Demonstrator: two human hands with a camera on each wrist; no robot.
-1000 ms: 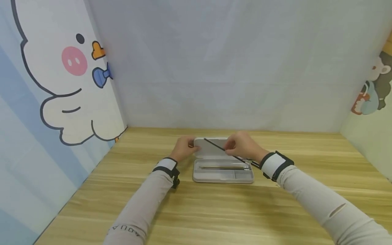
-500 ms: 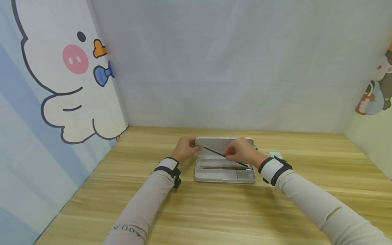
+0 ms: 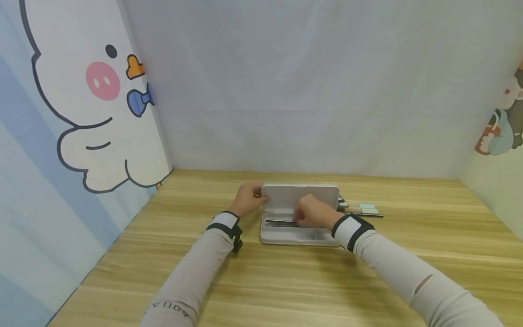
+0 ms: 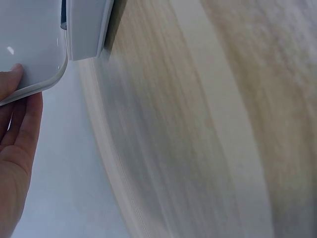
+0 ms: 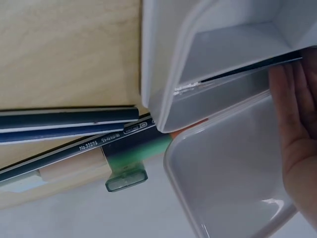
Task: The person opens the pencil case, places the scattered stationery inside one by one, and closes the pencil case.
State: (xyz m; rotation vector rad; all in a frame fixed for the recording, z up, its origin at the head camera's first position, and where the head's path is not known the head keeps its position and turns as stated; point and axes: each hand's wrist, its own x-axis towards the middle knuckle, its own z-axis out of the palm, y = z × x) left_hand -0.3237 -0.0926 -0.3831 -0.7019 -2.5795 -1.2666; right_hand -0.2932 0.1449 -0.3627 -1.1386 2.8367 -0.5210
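Note:
A white pencil case (image 3: pixel 286 235) lies open on the wooden table, its lid (image 3: pixel 282 198) tilted up at the back. My left hand (image 3: pixel 247 200) grips the lid's left edge, thumb on the inside and fingers behind, as the left wrist view shows. Inside the back compartment my right hand (image 3: pixel 312 212) pinches a dark pencil (image 3: pixel 279 221), fingertips low in the tray. More slim pencils lie beside it there, partly hidden by the hand. In the right wrist view, the dark pencil (image 5: pixel 252 68) runs along the tray to the fingers (image 5: pixel 285 94).
Right of the case lie several dark pencils (image 5: pixel 64 119), a wood-coloured pen with a green clip (image 5: pixel 126 179) and a small pale blue-and-white block (image 3: pixel 368 208). A pale curtain (image 3: pixel 306 91) hangs behind the table (image 3: pixel 261 286).
My right hand has lowered the dark pencil from a slant above the case into the back compartment. The left hand stays on the lid. Items right of the case now show.

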